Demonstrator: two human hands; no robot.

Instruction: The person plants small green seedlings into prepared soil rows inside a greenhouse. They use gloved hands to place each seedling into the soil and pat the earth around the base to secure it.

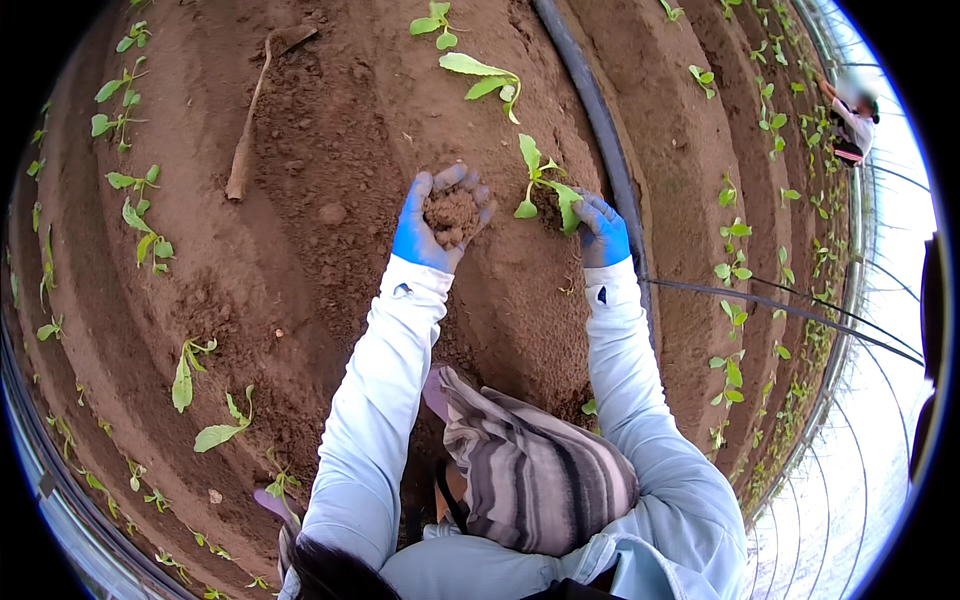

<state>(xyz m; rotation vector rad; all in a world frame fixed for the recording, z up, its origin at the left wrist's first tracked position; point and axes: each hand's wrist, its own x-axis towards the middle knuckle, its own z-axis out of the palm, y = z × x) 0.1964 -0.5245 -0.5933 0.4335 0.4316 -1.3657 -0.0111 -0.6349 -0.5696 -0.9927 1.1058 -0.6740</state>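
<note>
My left hand point(420, 232), in a blue glove caked with dirt, is cupped palm up around a heap of brown soil point(452, 216). Just to its right stands a young green leafy seedling point(566, 204) on the raised bed. The gloved fingers of my right hand point(604, 234) are closed at its right-hand leaf, and the fingertips are partly hidden. Two more seedlings lie farther up the same bed, the nearer one a long-leaved seedling point(478, 68) leaning over.
A short-handled hoe point(243, 160) lies on the soil at the upper left. Along the bed's right side runs a black hose point(606, 130), with thin dark lines point(780, 302) going right. Rows of seedlings point(733, 375) flank both sides. Another person point(853, 125) crouches at the far right.
</note>
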